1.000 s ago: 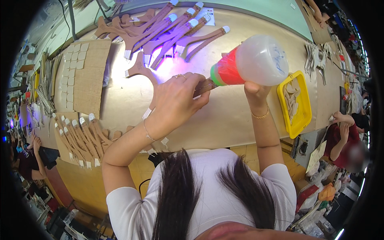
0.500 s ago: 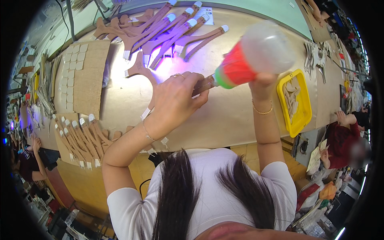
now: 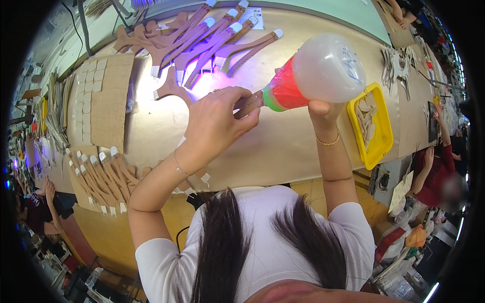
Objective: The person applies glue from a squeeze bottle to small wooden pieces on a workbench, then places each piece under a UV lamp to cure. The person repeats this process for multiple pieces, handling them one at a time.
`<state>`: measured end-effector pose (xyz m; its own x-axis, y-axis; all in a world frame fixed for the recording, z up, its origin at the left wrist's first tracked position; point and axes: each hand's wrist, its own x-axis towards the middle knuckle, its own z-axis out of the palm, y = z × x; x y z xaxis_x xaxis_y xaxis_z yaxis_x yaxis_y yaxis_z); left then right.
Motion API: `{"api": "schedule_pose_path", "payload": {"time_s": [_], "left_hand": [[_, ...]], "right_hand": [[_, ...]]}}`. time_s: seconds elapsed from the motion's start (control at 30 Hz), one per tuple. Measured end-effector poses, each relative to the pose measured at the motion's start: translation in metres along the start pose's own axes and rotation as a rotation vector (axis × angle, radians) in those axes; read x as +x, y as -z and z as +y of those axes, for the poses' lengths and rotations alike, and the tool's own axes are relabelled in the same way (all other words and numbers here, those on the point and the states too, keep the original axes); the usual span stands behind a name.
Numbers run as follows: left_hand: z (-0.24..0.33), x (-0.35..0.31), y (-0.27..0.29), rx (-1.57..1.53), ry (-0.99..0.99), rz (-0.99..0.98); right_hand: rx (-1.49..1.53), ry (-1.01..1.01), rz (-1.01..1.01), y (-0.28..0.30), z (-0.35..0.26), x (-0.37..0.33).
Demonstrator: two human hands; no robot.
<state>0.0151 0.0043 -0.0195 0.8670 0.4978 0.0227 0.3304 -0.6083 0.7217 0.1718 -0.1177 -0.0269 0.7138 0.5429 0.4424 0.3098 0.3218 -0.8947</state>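
The left hand is curled shut around a thin brown strap piece, with the fingers pinching it near its end. The right hand is closed under a big cloudy plastic bottle with a red and green neck, holding it up on its side so the neck points at 9 o'clock, right at the strap piece. The bottle's tip looks like it touches the strap, but the fingers hide the exact spot. Both are held just above the tan desk, near its middle. At 3 o'clock from the bottle, just beside it, sits a yellow plastic tray with pale flat cut pieces inside. At 11 o'clock from the left hand lies a fan of long brown strap pieces with white ends, lit by purple light. At 9 o'clock lies a flat brown board with rows of small pale squares. At 7 o'clock, near the desk's edge, is another bunch of brown strap pieces with white tips. Far off at 3 o'clock, another person in a red top sits at the desk's end.
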Motion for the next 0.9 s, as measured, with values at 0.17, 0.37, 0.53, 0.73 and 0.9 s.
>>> {"api": "schedule_pose_path", "payload": {"time_s": [0.17, 0.37, 0.53, 0.73, 0.9], "left_hand": [[0.000, -0.001, 0.000, 0.001, -0.012, 0.023], [0.000, 0.000, -0.002, -0.001, -0.022, 0.045], [0.001, -0.001, -0.002, -0.025, 0.000, 0.047], [0.002, -0.001, -0.003, -0.049, -0.033, 0.084], [0.002, -0.002, -0.004, -0.046, -0.070, 0.081]], "right_hand": [[-0.007, 0.028, 0.040, 0.000, 0.001, 0.000], [-0.114, 0.106, 0.008, 0.011, 0.007, -0.003], [-0.172, 0.327, 0.000, 0.006, 0.033, -0.006], [-0.018, 0.117, 0.054, 0.014, 0.024, -0.011], [-0.143, 0.149, 0.048, 0.008, 0.005, -0.003]]}}
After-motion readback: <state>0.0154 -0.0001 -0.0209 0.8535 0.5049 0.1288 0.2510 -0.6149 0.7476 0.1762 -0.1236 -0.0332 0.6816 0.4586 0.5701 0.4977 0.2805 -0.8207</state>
